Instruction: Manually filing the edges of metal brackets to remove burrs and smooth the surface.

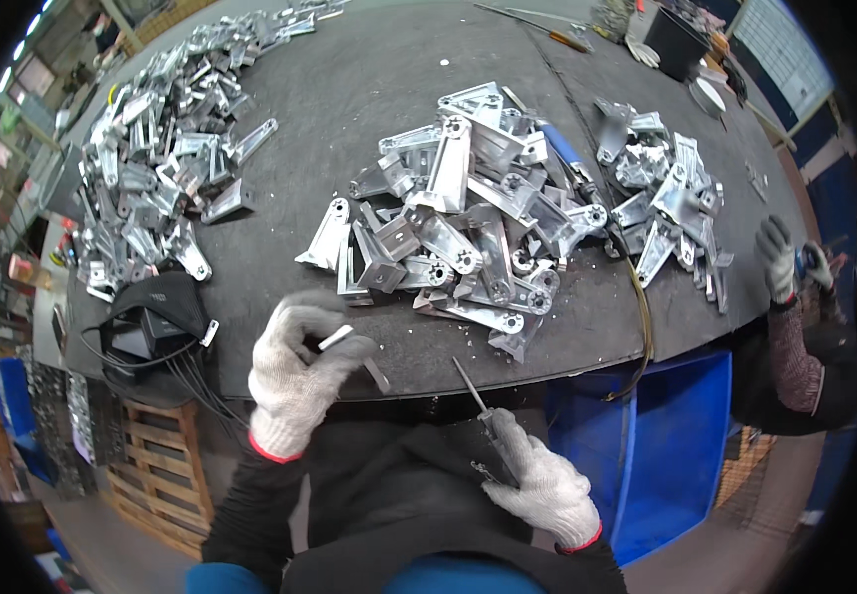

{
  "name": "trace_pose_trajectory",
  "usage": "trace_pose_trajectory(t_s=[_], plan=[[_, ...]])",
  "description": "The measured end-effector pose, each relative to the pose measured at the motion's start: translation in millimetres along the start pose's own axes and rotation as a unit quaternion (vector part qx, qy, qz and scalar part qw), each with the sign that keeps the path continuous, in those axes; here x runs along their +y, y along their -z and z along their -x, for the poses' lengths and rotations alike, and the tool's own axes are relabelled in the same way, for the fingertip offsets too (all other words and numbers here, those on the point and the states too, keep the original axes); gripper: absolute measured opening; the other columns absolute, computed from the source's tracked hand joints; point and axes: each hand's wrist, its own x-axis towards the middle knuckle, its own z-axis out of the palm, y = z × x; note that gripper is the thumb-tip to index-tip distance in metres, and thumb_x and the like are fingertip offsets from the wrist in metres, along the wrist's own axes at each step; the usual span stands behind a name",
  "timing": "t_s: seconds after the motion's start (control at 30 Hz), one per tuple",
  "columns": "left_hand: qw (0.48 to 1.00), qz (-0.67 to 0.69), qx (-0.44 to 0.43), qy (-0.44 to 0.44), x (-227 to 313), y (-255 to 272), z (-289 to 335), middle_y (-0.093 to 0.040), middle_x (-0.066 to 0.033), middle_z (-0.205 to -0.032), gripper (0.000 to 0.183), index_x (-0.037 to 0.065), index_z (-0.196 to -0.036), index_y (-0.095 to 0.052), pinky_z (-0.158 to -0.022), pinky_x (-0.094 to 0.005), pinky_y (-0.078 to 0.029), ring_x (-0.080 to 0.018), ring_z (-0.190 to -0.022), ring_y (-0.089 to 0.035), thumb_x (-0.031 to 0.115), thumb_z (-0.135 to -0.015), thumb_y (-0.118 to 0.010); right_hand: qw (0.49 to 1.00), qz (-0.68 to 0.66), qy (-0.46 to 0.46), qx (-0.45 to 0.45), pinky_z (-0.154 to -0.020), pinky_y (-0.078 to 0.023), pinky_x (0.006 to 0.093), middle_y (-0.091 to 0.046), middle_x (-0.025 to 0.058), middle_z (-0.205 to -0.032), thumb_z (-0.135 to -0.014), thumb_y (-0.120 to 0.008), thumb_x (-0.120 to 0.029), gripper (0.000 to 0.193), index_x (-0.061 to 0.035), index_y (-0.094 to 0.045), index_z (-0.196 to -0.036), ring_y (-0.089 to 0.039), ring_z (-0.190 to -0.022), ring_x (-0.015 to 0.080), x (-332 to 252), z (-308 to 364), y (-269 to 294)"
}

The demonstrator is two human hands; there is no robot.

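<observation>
My left hand (295, 381), in a white knitted glove with grey-coated fingers, is closed round a small silver metal bracket (377, 377). Most of that piece hides behind the fingers; only its edges show near the table's front edge. Gripped in my right hand (544, 492), gloved alike, is a slim file (469, 384), its thin shaft pointing up and left toward the table edge. The file stays apart from the bracket. Just beyond both hands lies a heap of silver metal brackets (488, 238), with round holed ends.
More brackets lie piled at the left (166, 168) and right (661, 188). A blue-handled air tool (562, 148) with a hose rests against the middle heap. A black pouch with cables (156, 317) sits front left. Below the table stands a blue bin (671, 445). A co-worker's gloved hands (780, 259) are at right.
</observation>
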Motion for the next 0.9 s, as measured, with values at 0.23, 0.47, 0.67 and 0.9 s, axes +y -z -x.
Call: trace_pose_trajectory(t_s=[0.23,0.47,0.67,0.9], plan=[[0.927,-0.366,-0.078,-0.033,3,22,28,-0.069,-0.0065,-0.094,0.044,0.011,-0.111,-0.076,-0.073,-0.0388,-0.057,-0.0258,-0.076,-0.067,0.02,-0.073,-0.094,0.99,-0.106,0.034,-0.091,-0.102,-0.058,0.0424,-0.067,0.0204,-0.14,-0.09,-0.076,-0.018,0.084,-0.0142,-0.035,-0.164,-0.068,-0.125,0.0372,-18,3,4],[0.918,-0.339,-0.113,0.17,29,8,32,-0.071,-0.0066,-0.092,0.025,0.011,-0.1,-0.079,-0.075,-0.0375,-0.058,-0.0281,-0.083,-0.072,0.021,-0.079,-0.087,0.98,-0.122,0.11,-0.108,-0.103,-0.057,0.0418,-0.065,0.0209,-0.143,-0.094,-0.071,-0.026,0.09,-0.0197,-0.022,-0.169,-0.069,-0.122,0.0372,-21,-15,-10],[0.888,-0.45,-0.065,-0.062,12,-4,66,-0.063,-0.0044,-0.088,0.028,0.016,-0.106,-0.075,-0.071,-0.0416,-0.052,-0.0294,-0.08,-0.065,0.017,-0.08,-0.084,0.941,-0.274,0.095,-0.175,-0.099,-0.057,0.0399,-0.061,0.0217,-0.148,-0.092,-0.073,-0.024,0.104,-0.0201,-0.007,-0.173,-0.072,-0.118,0.0365,-39,-29,14],[0.881,-0.459,-0.1,-0.054,13,-7,62,-0.062,-0.005,-0.087,0.029,0.013,-0.106,-0.072,-0.074,-0.042,-0.051,-0.0288,-0.082,-0.065,0.017,-0.08,-0.083,0.967,-0.187,0.056,-0.164,-0.108,-0.053,0.0465,-0.056,0.0298,-0.15,-0.091,-0.067,-0.018,0.1,-0.0149,-0.008,-0.172,-0.065,-0.125,0.0476,-46,-39,-8]])
